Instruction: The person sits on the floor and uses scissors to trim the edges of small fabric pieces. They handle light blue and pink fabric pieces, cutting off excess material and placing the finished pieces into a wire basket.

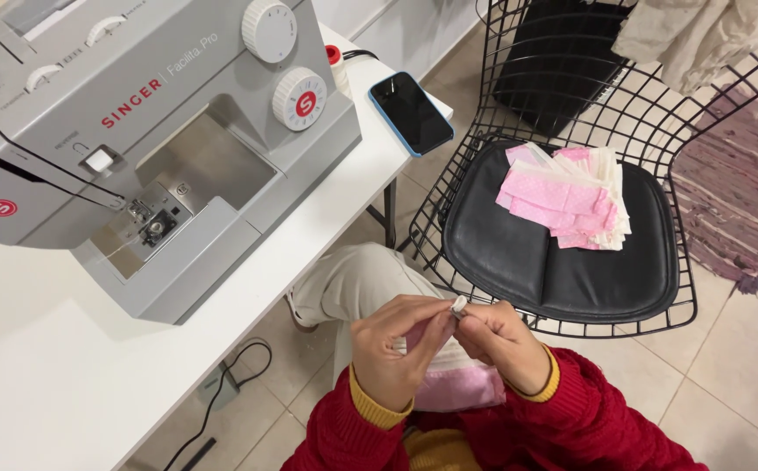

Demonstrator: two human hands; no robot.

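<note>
Over the lap, off the white tabletop's point(39, 384) near edge, the left hand point(396, 353) and right hand point(505, 344) pinch a small white folded strip end point(459, 306) pointing up toward the grey sewing machine point(161, 148), pink dotted fabric point(457, 388) hanging beneath, so the work seems midway, with a stack of pink-and-white fabric pieces point(571, 196) on the chair.

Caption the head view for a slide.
Both hands, left and right, pinch pink fabric beside a sewing machine.

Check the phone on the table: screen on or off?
Off: the phone lies face up near the white table edge, its screen plain black.
</note>
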